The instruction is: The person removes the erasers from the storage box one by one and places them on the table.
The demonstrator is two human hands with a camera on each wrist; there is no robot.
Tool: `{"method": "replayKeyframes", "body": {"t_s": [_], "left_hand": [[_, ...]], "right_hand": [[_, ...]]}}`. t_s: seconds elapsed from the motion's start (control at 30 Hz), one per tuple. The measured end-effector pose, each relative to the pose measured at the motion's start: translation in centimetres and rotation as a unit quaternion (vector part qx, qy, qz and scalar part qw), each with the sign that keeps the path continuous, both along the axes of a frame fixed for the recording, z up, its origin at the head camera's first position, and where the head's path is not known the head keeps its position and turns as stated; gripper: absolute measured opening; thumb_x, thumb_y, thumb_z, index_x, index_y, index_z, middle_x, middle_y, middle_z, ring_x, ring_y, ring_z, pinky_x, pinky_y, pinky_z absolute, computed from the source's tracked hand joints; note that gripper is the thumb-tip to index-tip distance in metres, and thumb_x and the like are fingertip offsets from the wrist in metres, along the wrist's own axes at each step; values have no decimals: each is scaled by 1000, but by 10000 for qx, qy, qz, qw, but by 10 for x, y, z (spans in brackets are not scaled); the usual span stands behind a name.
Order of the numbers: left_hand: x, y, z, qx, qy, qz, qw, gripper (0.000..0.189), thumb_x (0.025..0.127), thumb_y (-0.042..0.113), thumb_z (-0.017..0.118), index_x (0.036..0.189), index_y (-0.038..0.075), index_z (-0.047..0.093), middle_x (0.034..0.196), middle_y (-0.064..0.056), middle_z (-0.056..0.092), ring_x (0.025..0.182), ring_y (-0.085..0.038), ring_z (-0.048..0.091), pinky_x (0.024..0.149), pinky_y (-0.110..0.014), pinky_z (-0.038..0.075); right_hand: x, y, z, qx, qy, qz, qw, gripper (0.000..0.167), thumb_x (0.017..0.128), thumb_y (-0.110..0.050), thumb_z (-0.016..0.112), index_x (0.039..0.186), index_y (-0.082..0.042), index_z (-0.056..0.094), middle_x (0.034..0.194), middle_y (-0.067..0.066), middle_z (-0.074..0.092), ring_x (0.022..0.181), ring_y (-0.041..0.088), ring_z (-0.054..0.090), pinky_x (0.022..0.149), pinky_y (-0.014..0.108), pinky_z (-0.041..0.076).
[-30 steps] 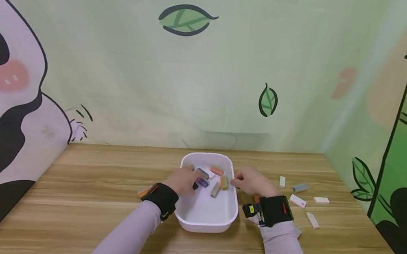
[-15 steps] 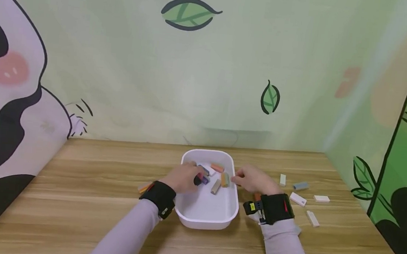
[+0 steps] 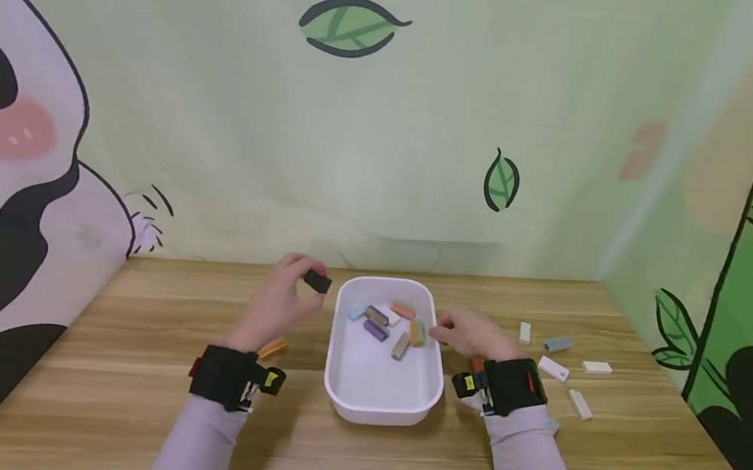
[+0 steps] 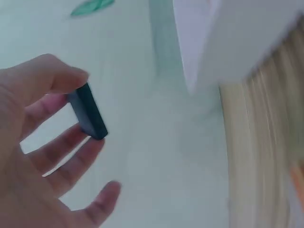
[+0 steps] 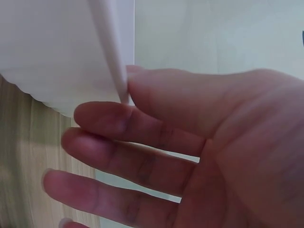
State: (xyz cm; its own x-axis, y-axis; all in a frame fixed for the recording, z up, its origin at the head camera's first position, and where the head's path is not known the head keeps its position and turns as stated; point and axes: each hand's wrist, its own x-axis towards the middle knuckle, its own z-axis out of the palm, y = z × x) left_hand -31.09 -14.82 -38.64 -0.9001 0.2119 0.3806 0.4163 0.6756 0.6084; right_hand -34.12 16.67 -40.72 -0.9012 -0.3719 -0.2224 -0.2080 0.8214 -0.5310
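Note:
My left hand (image 3: 274,305) pinches a small black rectangular block (image 3: 317,281) between thumb and fingers, raised left of the white plastic tub (image 3: 381,417). In the left wrist view the black block (image 4: 89,112) stands out from the fingertips, with the little finger spread away. On the tub's right side, my right hand (image 3: 476,335) pinches the rim between thumb and index finger; the right wrist view shows the thumb against the tub's rim (image 5: 111,52). Inside the tub lie several small blocks, among them a purple block (image 3: 376,330), an orange-red block (image 3: 403,311) and a light blue block (image 3: 357,310).
Right of the tub, several pieces lie scattered on the wooden table (image 3: 151,380), including a white block (image 3: 553,368) and a grey-blue block (image 3: 557,344). An orange block (image 3: 272,348) lies left of the tub, partly behind the left wrist. A printed cloth backdrop (image 3: 398,154) rises behind.
My left hand has lifted out of the tub and moved left with the black block, uncovering the light blue block. My right hand stays at the rim.

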Motion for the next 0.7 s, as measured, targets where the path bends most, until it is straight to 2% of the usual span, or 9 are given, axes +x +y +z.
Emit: {"method": "replayKeyframes", "body": {"t_s": [0.13,0.33,0.5,0.6,0.7], "left_hand": [[16,-43,-7,265,-582,290,9975,33,86,8,69,118,6,60,127,-16,51,107,-34,52,85,-49,46],[34,-106,-20,212,-924,1144,9889,37,89,10,66,124,2,57,123,-23,50,107,-38,49,77,-46,43],[47,-148,-32,130,-1471,1661,9750,40,92,11,62,128,-2,51,127,-27,45,106,-41,47,79,-48,44],[53,-171,-41,-125,-1730,1932,9657,41,92,12,62,128,-4,50,127,-32,47,104,-43,50,83,-53,43],[60,-188,-48,-274,-2029,2224,9532,42,91,15,65,125,-5,51,123,-34,49,100,-43,51,82,-53,42]], "right_hand": [[1,-1,-1,-7,17,84,10000,23,100,-22,57,84,-9,67,62,-1,44,51,13,42,48,26,32],[1,0,-1,-65,48,169,9998,25,100,-21,56,81,-8,66,60,-1,42,50,13,40,49,26,32],[2,2,-2,-62,-5,161,9999,23,100,-21,56,83,-8,66,61,-1,43,51,13,41,49,26,32],[1,1,0,-60,41,216,9997,24,100,-21,55,82,-8,65,62,-1,43,52,13,41,50,26,33],[1,-2,1,4,94,253,9996,25,100,-21,55,81,-8,65,62,-1,44,53,14,42,51,27,33]]}}
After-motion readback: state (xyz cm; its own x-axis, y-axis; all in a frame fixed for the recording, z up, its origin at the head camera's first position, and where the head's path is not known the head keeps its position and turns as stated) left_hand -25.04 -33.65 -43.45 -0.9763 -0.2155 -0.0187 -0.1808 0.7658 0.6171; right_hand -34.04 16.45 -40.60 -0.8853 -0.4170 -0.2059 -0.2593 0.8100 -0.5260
